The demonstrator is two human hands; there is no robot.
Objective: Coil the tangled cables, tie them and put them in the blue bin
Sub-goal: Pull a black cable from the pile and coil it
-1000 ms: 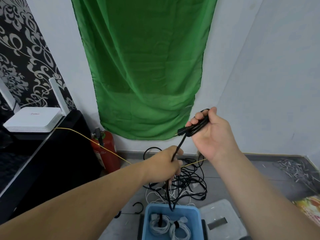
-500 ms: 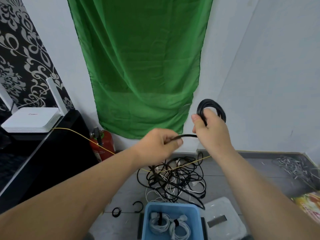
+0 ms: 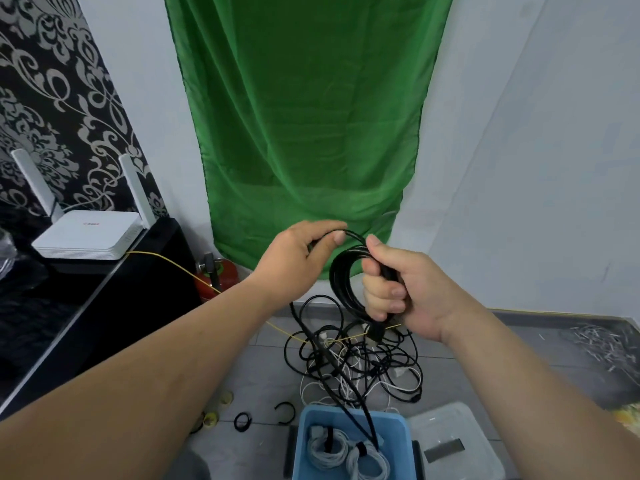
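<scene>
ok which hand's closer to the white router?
Left. The left hand sits right of the white router, pinching a strand of the black cable coil; the right hand is farther right, gripping it.

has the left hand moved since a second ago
Yes. The left hand rose from over the tangled cables up to the lower edge of the green cloth.
</scene>
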